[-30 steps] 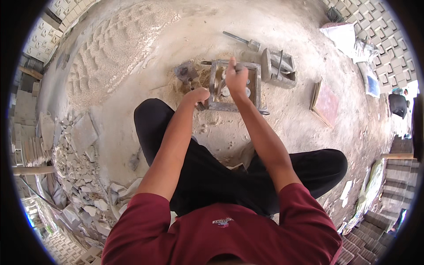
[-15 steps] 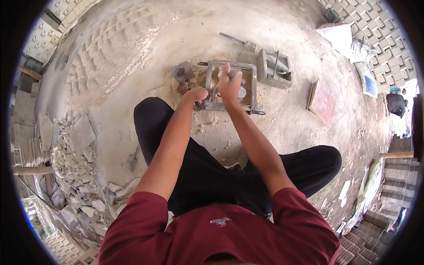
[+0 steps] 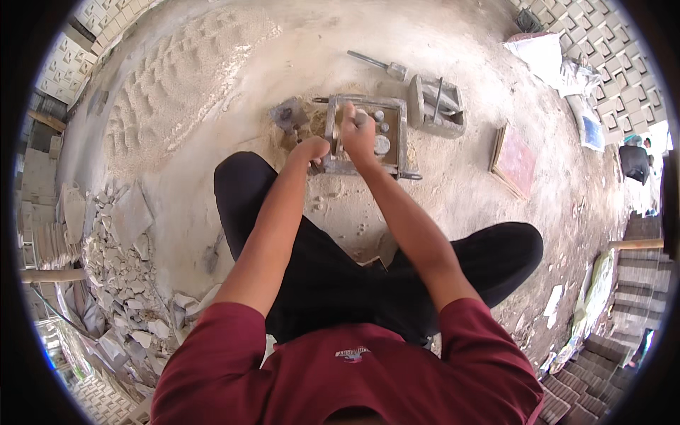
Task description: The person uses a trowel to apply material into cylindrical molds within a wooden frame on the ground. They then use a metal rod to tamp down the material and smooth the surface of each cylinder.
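A square wooden moulding frame (image 3: pixel 401 134) holds sand and several round grey pieces, among them a large disc (image 3: pixel 382 146) and a small knob (image 3: pixel 379 115). Over its left half, my right hand (image 3: pixel 357 139) is closed around a grey, round-ended tool (image 3: pixel 363 120); the tool's lower part is hidden by the hand. My left hand (image 3: pixel 312 151) is closed at the frame's near left corner. A dark bit shows under its fingers, too small to name. Beside it, a square-bladed trowel (image 3: pixel 288 115) lies on loose sand.
Right of the frame stands a grey box (image 3: pixel 438 126) with tools inside. A mallet-like tool (image 3: pixel 386 66) lies beyond. Farther right is a reddish board (image 3: pixel 516 163). A sand heap (image 3: pixel 177 78) spreads at far left, with broken rubble (image 3: pixel 124 262) nearer.
My right hand has shifted left within the frame, uncovering more of the round pieces. My left hand stays at the near left corner. The whole view has shifted slightly.
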Demonstrator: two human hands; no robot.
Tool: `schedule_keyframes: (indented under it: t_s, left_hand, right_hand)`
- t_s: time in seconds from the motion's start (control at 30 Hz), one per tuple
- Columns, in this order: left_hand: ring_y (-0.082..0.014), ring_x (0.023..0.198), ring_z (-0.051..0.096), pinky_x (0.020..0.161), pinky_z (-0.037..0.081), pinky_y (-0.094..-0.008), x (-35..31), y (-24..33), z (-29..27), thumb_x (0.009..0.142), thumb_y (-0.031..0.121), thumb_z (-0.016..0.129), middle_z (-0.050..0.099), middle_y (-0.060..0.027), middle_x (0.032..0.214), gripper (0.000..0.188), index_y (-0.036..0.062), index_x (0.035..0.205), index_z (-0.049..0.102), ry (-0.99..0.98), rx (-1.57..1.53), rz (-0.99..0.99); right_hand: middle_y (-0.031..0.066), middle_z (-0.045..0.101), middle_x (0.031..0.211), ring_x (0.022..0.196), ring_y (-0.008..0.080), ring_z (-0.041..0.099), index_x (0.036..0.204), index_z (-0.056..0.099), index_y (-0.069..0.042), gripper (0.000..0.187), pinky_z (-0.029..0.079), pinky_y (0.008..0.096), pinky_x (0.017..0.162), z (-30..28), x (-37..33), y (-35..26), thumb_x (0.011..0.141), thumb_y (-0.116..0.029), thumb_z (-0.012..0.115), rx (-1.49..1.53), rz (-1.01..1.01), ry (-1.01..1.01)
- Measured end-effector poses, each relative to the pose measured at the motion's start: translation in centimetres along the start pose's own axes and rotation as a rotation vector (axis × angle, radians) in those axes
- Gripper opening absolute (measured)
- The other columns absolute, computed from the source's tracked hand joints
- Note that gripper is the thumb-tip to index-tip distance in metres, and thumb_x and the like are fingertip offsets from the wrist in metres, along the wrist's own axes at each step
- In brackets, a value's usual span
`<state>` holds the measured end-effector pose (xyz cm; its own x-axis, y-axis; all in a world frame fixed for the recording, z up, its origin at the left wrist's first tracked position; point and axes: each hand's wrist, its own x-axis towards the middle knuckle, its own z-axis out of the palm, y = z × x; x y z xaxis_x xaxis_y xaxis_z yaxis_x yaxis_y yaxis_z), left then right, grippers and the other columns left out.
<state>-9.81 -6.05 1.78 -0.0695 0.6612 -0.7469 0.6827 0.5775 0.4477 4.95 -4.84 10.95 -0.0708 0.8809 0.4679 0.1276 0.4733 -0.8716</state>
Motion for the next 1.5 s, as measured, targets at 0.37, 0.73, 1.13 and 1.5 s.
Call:
schedule_keyframes:
  t_s: [0.37,0.73,1.13,1.5]
  left_hand:
    - [-0.0238,0.098,0.067,0.071,0.054,-0.0453,-1.8,0.7,-1.0,0.088,0.019,0.042,0.066,-0.0114,0.113,0.034,0.0025,0.11,0.061,-0.053,0.267,0.022]
    - [-0.0246,0.097,0.067,0.068,0.056,-0.0437,-2.6,-0.7,-0.8,0.09,0.02,0.043,0.064,-0.0109,0.113,0.034,0.0021,0.113,0.059,0.045,-0.198,0.05]
    - [-0.0263,0.077,0.067,0.062,0.056,-0.0447,1.2,-4.7,-2.0,0.091,0.027,0.039,0.063,-0.0124,0.104,0.037,0.0023,0.112,0.057,0.1,-0.297,-0.019]
    - [-0.0302,0.084,0.064,0.065,0.054,-0.0472,-1.2,-1.8,0.6,0.093,0.033,0.035,0.061,-0.0155,0.109,0.043,0.005,0.119,0.054,0.128,-0.593,-0.095]
  right_hand:
    - [-0.0027,0.041,0.049,0.047,0.0054,0.033,0.055,0.045,-0.001,0.049,0.024,0.0303,0.043,0.3,0.6,-1.2,0.097,-0.024,0.054,0.048,0.143,-0.007]
    - [-0.0044,0.041,0.05,0.046,0.0041,0.036,0.056,0.047,-0.006,0.042,0.025,0.025,0.042,-1.6,1.4,-1.0,0.095,-0.02,0.055,0.238,0.146,-0.483]
    - [-0.0056,0.041,0.053,0.049,0.0049,0.035,0.056,0.046,-0.006,0.035,0.028,0.027,0.045,1.1,-1.3,-3.5,0.09,-0.014,0.053,0.307,0.132,-0.434]
    - [-0.0045,0.043,0.054,0.051,0.0051,0.036,0.056,0.046,-0.005,0.035,0.027,0.026,0.046,-2.0,-2.8,-4.9,0.091,-0.011,0.048,0.333,0.268,-0.163]
